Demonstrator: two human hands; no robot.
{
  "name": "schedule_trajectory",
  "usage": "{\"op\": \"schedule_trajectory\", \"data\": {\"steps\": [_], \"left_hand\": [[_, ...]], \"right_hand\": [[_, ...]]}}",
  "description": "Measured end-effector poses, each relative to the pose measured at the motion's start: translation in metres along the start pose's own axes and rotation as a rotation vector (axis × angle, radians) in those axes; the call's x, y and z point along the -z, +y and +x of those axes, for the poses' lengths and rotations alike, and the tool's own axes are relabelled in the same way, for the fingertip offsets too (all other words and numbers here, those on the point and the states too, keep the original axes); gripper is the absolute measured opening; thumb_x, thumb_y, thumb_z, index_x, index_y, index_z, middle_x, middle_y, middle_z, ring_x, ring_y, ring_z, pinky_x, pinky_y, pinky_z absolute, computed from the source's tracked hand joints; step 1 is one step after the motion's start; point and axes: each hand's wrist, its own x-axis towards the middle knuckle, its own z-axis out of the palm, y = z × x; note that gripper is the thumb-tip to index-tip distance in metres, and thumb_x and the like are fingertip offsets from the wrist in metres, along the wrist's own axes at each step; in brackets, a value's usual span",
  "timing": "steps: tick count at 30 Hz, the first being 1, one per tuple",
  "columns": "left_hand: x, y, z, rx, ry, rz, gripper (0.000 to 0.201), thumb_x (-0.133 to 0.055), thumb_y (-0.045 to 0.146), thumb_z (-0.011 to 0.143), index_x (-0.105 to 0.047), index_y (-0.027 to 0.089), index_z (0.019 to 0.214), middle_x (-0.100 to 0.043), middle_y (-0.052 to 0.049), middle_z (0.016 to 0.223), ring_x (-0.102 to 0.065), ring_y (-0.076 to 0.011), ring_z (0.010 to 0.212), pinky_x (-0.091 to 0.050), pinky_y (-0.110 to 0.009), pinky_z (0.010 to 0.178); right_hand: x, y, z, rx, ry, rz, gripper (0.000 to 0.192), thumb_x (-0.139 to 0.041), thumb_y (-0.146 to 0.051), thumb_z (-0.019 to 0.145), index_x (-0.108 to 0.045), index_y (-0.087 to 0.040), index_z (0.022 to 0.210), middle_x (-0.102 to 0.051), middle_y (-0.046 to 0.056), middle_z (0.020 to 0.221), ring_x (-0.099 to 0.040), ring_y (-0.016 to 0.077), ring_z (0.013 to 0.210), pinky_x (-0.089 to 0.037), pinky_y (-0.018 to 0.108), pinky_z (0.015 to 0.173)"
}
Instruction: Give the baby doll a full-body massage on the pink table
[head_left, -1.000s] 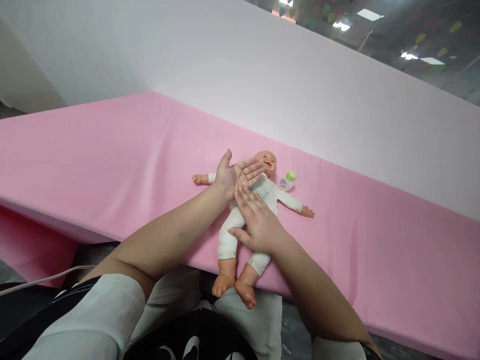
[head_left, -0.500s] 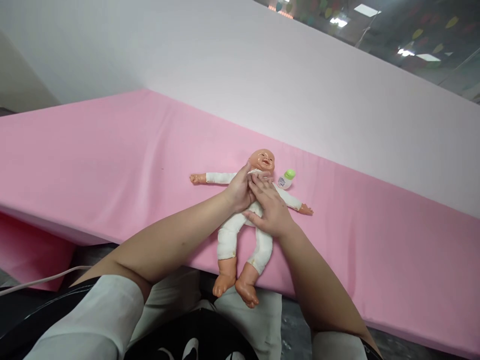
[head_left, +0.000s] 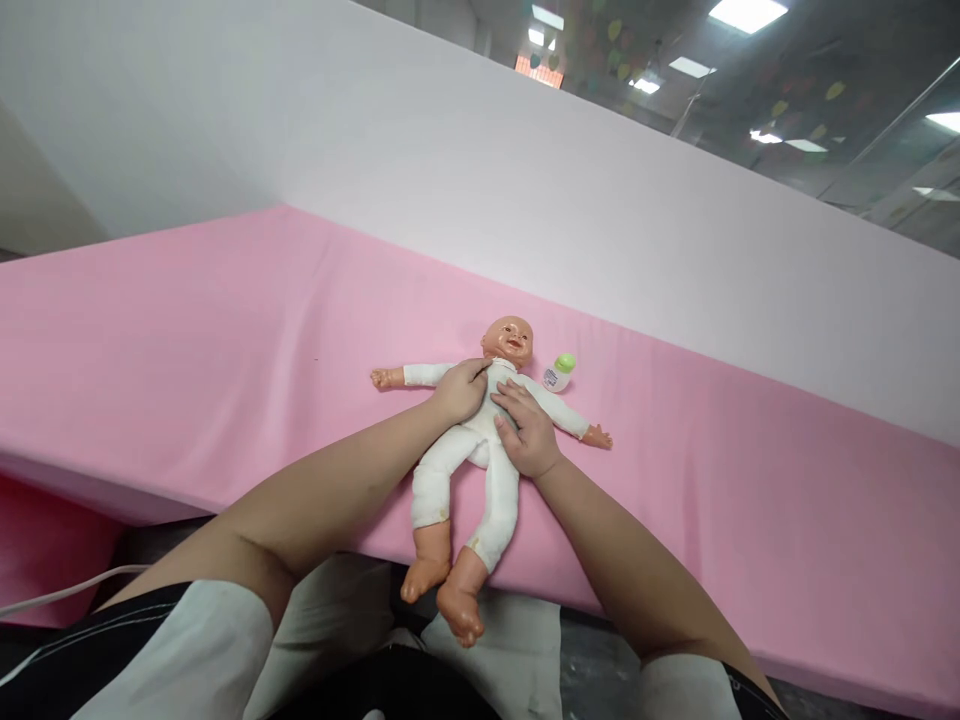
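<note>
A baby doll (head_left: 485, 424) with a white cloth body and bare plastic head, hands and feet lies face up, its arms spread wide. My left hand (head_left: 463, 390) rests along the left side of its chest, thumb toward the neck and fingers partly hidden. On the other side of the chest, my right hand (head_left: 529, 430) lies flat with its fingers extended. Neither hand grips the doll. A small bottle (head_left: 559, 374) with a green cap lies beside the doll's head and outstretched arm.
A padded pink surface (head_left: 787, 500) carries the doll, whose feet reach over its near edge. Behind it rises a white wall (head_left: 600, 210) with a glass pane above. A pale cable (head_left: 75, 590) runs at lower left.
My hands, close together with fingers overlapping at mid-chest before, have moved apart to either side of the doll's chest. The camera view has shifted slightly.
</note>
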Motion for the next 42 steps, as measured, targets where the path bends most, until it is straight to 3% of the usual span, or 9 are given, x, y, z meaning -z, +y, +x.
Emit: {"op": "schedule_trajectory", "data": {"steps": [6,11,17,22,31,33,37,39,42], "left_hand": [[0.015,-0.01,-0.007,-0.154,-0.11,0.163,0.057,-0.037,0.039,0.105,-0.06,0.011,0.149,-0.062,-0.017,0.153,-0.056,-0.0303,0.144,-0.038,-0.048,0.126],[0.021,-0.013,-0.005,-0.163,-0.142,0.147,0.058,-0.036,0.042,0.106,-0.059,0.014,0.151,-0.061,-0.015,0.154,-0.056,-0.0296,0.145,-0.039,-0.048,0.126],[0.022,-0.011,-0.007,-0.144,-0.151,0.131,0.058,-0.037,0.045,0.106,-0.059,0.016,0.151,-0.059,-0.013,0.156,-0.054,-0.0289,0.147,-0.036,-0.048,0.129],[0.024,-0.012,-0.007,-0.106,-0.173,0.083,0.058,-0.039,0.046,0.104,-0.06,0.017,0.15,-0.06,-0.013,0.155,-0.054,-0.0293,0.147,-0.037,-0.049,0.128],[0.022,-0.014,-0.007,-0.13,-0.132,0.034,0.053,-0.045,0.041,0.1,-0.066,0.018,0.144,-0.063,-0.012,0.152,-0.057,-0.0296,0.144,-0.037,-0.048,0.129],[0.024,-0.01,-0.009,-0.151,-0.114,0.072,0.052,-0.046,0.039,0.1,-0.068,0.018,0.142,-0.064,-0.012,0.151,-0.058,-0.0296,0.143,-0.038,-0.049,0.128],[0.033,0.005,-0.02,-0.237,-0.136,0.061,0.047,-0.058,0.037,0.092,-0.074,0.023,0.135,-0.068,-0.009,0.146,-0.061,-0.0324,0.139,-0.041,-0.054,0.126],[0.037,0.018,-0.03,-0.304,-0.217,-0.033,0.043,-0.063,0.038,0.09,-0.077,0.027,0.129,-0.072,-0.007,0.14,-0.063,-0.0341,0.136,-0.043,-0.056,0.124],[0.04,0.042,-0.048,-0.357,-0.439,-0.21,0.034,-0.064,0.045,0.093,-0.083,0.031,0.116,-0.08,-0.008,0.122,-0.07,-0.0353,0.125,-0.048,-0.058,0.12]], "right_hand": [[0.01,-0.019,-0.013,0.166,-0.15,-0.043,0.051,-0.046,-0.048,0.105,-0.066,-0.019,0.143,-0.062,0.011,0.155,-0.035,0.0311,0.161,-0.022,0.062,0.133],[0.015,-0.047,-0.014,0.349,-0.325,0.008,0.064,-0.042,-0.06,0.107,-0.059,-0.016,0.15,-0.061,0.013,0.156,-0.046,0.0271,0.155,-0.02,0.055,0.135],[0.014,-0.063,-0.018,0.432,-0.447,-0.003,0.07,-0.041,-0.066,0.106,-0.054,-0.017,0.154,-0.051,0.011,0.165,-0.037,0.0248,0.16,-0.018,0.048,0.136],[0.021,-0.039,-0.008,0.282,-0.462,-0.066,0.079,-0.051,-0.072,0.101,-0.046,-0.022,0.162,-0.047,0.011,0.167,-0.03,0.0302,0.163,-0.014,0.059,0.135],[0.028,0.016,0.011,-0.093,-0.346,-0.111,0.065,-0.041,-0.057,0.109,-0.037,-0.025,0.166,-0.031,0.009,0.176,-0.021,0.0311,0.166,-0.018,0.064,0.133],[0.028,0.024,0.012,-0.17,-0.298,-0.122,0.062,-0.038,-0.051,0.111,-0.038,-0.023,0.166,-0.035,0.011,0.174,-0.029,0.0296,0.163,-0.024,0.06,0.132],[0.029,0.034,0.014,-0.315,-0.22,-0.185,0.054,-0.036,-0.035,0.11,-0.049,-0.018,0.159,-0.06,0.014,0.156,-0.056,0.0291,0.145,-0.043,0.052,0.123],[0.029,0.036,0.015,-0.348,-0.2,-0.211,0.052,-0.038,-0.025,0.106,-0.055,-0.019,0.154,-0.067,0.013,0.148,-0.065,0.029,0.134,-0.049,0.048,0.116],[0.027,0.037,0.014,-0.351,-0.179,-0.244,0.058,-0.041,-0.012,0.096,-0.058,-0.019,0.15,-0.07,0.011,0.143,-0.068,0.0286,0.127,-0.052,0.043,0.112]]}}
